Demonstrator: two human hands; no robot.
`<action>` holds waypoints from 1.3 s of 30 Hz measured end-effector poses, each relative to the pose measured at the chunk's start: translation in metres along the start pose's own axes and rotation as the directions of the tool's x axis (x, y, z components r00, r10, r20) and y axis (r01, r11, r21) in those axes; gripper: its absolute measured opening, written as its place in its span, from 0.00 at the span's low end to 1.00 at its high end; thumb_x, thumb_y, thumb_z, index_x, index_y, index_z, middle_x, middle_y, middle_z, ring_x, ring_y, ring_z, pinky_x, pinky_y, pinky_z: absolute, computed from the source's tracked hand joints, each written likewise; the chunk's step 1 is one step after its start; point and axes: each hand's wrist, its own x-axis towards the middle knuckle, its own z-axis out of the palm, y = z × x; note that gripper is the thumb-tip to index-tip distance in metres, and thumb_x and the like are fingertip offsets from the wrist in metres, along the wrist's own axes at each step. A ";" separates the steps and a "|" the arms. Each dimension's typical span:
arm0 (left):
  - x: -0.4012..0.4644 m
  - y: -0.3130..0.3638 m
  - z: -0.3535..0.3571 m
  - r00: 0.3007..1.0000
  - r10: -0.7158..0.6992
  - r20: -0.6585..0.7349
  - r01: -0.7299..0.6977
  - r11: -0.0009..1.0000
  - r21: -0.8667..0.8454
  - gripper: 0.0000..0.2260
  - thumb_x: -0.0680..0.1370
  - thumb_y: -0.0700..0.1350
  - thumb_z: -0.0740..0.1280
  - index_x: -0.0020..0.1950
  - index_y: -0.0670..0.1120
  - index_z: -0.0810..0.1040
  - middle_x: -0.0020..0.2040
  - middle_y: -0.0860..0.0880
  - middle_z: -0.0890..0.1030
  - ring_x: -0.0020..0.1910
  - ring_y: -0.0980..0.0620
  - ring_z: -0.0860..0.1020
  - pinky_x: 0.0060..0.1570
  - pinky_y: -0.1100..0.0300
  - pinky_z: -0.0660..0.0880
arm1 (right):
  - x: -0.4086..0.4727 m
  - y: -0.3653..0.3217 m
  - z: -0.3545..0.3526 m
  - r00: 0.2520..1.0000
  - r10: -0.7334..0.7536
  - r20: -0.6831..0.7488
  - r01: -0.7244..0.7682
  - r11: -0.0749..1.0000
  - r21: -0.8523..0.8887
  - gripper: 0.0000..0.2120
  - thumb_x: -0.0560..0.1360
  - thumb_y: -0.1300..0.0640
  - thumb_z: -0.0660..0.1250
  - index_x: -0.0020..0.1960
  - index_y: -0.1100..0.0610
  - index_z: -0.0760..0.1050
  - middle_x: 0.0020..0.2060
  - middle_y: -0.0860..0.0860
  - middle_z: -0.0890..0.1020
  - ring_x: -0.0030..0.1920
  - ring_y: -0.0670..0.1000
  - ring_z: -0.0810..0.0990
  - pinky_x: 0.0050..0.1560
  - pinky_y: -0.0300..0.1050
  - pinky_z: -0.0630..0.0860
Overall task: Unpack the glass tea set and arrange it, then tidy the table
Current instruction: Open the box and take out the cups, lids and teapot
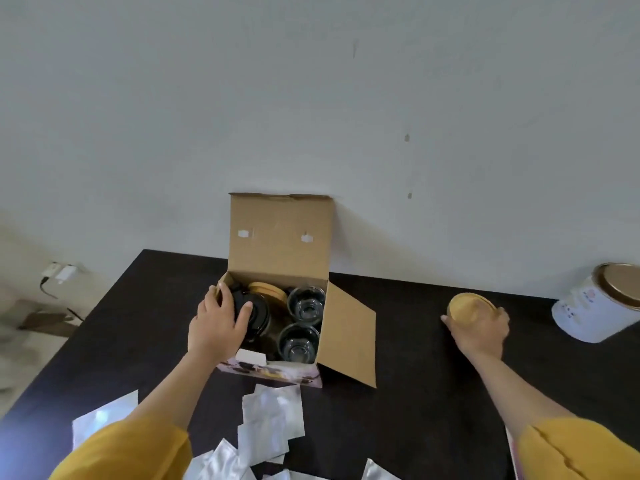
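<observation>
An open cardboard box (349,327) stands on the dark table (415,393) against the wall, its lid flap upright. Inside are a glass teapot with a black lid (258,311), a stack of wooden coasters (265,289) and two glass cups (306,303) (298,342). My left hand (216,323) reaches into the box and its fingers curl over the teapot's black lid. My right hand (481,332) is out to the right of the box and holds a round wooden coaster (469,306) just above the table.
Several silvery plastic wrappers (270,424) lie scattered on the near part of the table. A white tin with a gold lid (595,306) lies tilted at the far right. The box's right flap hangs open toward the coaster. Left of the table is floor with a wall plug.
</observation>
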 end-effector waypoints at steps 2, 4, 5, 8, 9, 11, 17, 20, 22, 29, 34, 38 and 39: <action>0.001 -0.001 0.000 1.000 -0.004 0.009 0.004 1.000 0.007 0.32 0.80 0.60 0.49 0.77 0.43 0.49 0.76 0.38 0.55 0.73 0.38 0.58 0.62 0.43 0.69 | 0.015 0.002 -0.001 1.000 -0.008 -0.018 0.007 0.998 -0.063 0.40 0.67 0.43 0.76 0.70 0.60 0.64 0.75 0.60 0.55 0.73 0.65 0.55 0.68 0.62 0.64; 0.002 -0.001 0.000 1.000 -0.007 0.017 0.007 1.000 0.013 0.32 0.80 0.61 0.48 0.77 0.44 0.48 0.76 0.39 0.54 0.73 0.38 0.58 0.62 0.43 0.69 | 0.028 0.001 -0.001 1.000 -0.003 -0.018 0.001 0.991 -0.135 0.42 0.67 0.42 0.76 0.71 0.61 0.63 0.73 0.62 0.58 0.72 0.66 0.57 0.68 0.61 0.64; 0.002 -0.001 0.000 1.000 -0.009 0.017 0.008 1.000 0.015 0.32 0.80 0.61 0.48 0.77 0.44 0.48 0.76 0.39 0.54 0.73 0.39 0.58 0.61 0.43 0.69 | 0.032 -0.001 -0.001 1.000 0.001 -0.012 -0.003 0.987 -0.161 0.42 0.67 0.42 0.76 0.71 0.62 0.63 0.73 0.63 0.58 0.72 0.66 0.57 0.68 0.61 0.64; 0.003 -0.001 0.001 1.000 -0.009 0.010 0.009 1.000 0.008 0.32 0.80 0.61 0.48 0.77 0.44 0.48 0.76 0.40 0.55 0.73 0.39 0.58 0.61 0.43 0.70 | 0.037 -0.005 -0.002 0.999 0.024 0.021 -0.020 0.984 -0.176 0.44 0.67 0.42 0.76 0.72 0.61 0.60 0.73 0.63 0.57 0.73 0.66 0.55 0.70 0.62 0.61; 0.004 -0.001 0.001 1.000 -0.008 0.009 0.008 1.000 0.003 0.32 0.80 0.61 0.48 0.77 0.44 0.48 0.76 0.40 0.55 0.73 0.39 0.58 0.61 0.43 0.70 | 0.036 -0.006 -0.003 0.999 0.036 0.032 -0.030 0.982 -0.187 0.45 0.67 0.41 0.75 0.73 0.61 0.58 0.74 0.63 0.55 0.74 0.66 0.54 0.70 0.62 0.60; 0.004 -0.002 0.002 1.000 -0.005 0.007 0.006 1.000 -0.007 0.32 0.79 0.61 0.48 0.77 0.44 0.48 0.76 0.40 0.55 0.73 0.39 0.58 0.61 0.43 0.70 | 0.031 -0.009 -0.007 0.997 0.066 0.038 -0.054 0.962 -0.269 0.49 0.67 0.38 0.74 0.76 0.59 0.53 0.76 0.63 0.50 0.75 0.66 0.50 0.73 0.63 0.53; 0.003 -0.003 0.002 1.000 0.008 -0.002 -0.008 1.000 -0.021 0.32 0.79 0.61 0.49 0.77 0.43 0.49 0.76 0.39 0.56 0.72 0.39 0.60 0.61 0.43 0.71 | -0.024 -0.032 -0.005 0.993 -0.105 0.055 0.117 0.939 -0.322 0.46 0.68 0.39 0.73 0.76 0.56 0.54 0.77 0.63 0.48 0.77 0.65 0.46 0.74 0.64 0.46; 0.003 -0.003 0.001 1.000 0.021 -0.010 -0.021 0.999 -0.034 0.33 0.79 0.62 0.49 0.77 0.43 0.49 0.75 0.38 0.57 0.72 0.38 0.60 0.61 0.43 0.71 | -0.079 -0.059 0.004 0.965 -0.253 0.063 0.259 0.955 -0.145 0.34 0.73 0.46 0.70 0.74 0.56 0.63 0.76 0.60 0.59 0.76 0.60 0.54 0.74 0.62 0.55; 0.003 -0.004 0.002 1.000 0.025 -0.012 -0.026 0.999 -0.045 0.33 0.79 0.62 0.48 0.77 0.42 0.49 0.75 0.38 0.57 0.72 0.38 0.60 0.60 0.44 0.71 | -0.118 -0.086 0.010 0.940 -0.340 0.030 0.341 0.940 -0.006 0.28 0.73 0.49 0.70 0.70 0.55 0.68 0.73 0.56 0.66 0.75 0.58 0.59 0.73 0.59 0.60; -0.002 -0.004 -0.002 0.998 0.055 -0.018 -0.056 0.995 -0.086 0.35 0.79 0.62 0.49 0.77 0.41 0.47 0.75 0.37 0.56 0.72 0.38 0.61 0.62 0.45 0.69 | -0.209 -0.191 0.022 0.755 -0.649 0.093 0.646 0.761 0.068 0.18 0.76 0.47 0.65 0.64 0.50 0.72 0.59 0.45 0.76 0.63 0.48 0.71 0.55 0.42 0.71; -0.005 -0.006 -0.004 0.996 0.088 -0.025 -0.090 0.991 -0.094 0.35 0.79 0.62 0.49 0.77 0.40 0.47 0.75 0.36 0.55 0.72 0.38 0.60 0.64 0.45 0.67 | -0.214 -0.228 0.056 0.782 -0.527 0.333 0.610 0.755 -0.240 0.28 0.73 0.43 0.69 0.66 0.57 0.67 0.64 0.55 0.73 0.65 0.57 0.68 0.62 0.48 0.68; -0.004 -0.008 -0.003 0.994 0.101 -0.031 -0.104 0.990 -0.098 0.36 0.79 0.62 0.49 0.76 0.39 0.47 0.75 0.35 0.55 0.72 0.38 0.61 0.63 0.45 0.67 | -0.210 -0.240 0.068 0.841 -0.396 0.369 0.535 0.714 -0.451 0.36 0.70 0.42 0.72 0.68 0.61 0.63 0.65 0.61 0.71 0.65 0.61 0.69 0.63 0.53 0.69; -0.003 -0.008 -0.003 0.994 0.101 -0.030 -0.104 0.989 -0.103 0.36 0.79 0.62 0.49 0.76 0.38 0.47 0.75 0.35 0.55 0.72 0.38 0.60 0.63 0.45 0.67 | -0.210 -0.242 0.070 0.852 -0.384 0.356 0.519 0.711 -0.475 0.38 0.70 0.42 0.72 0.69 0.61 0.62 0.65 0.62 0.70 0.66 0.62 0.68 0.63 0.53 0.69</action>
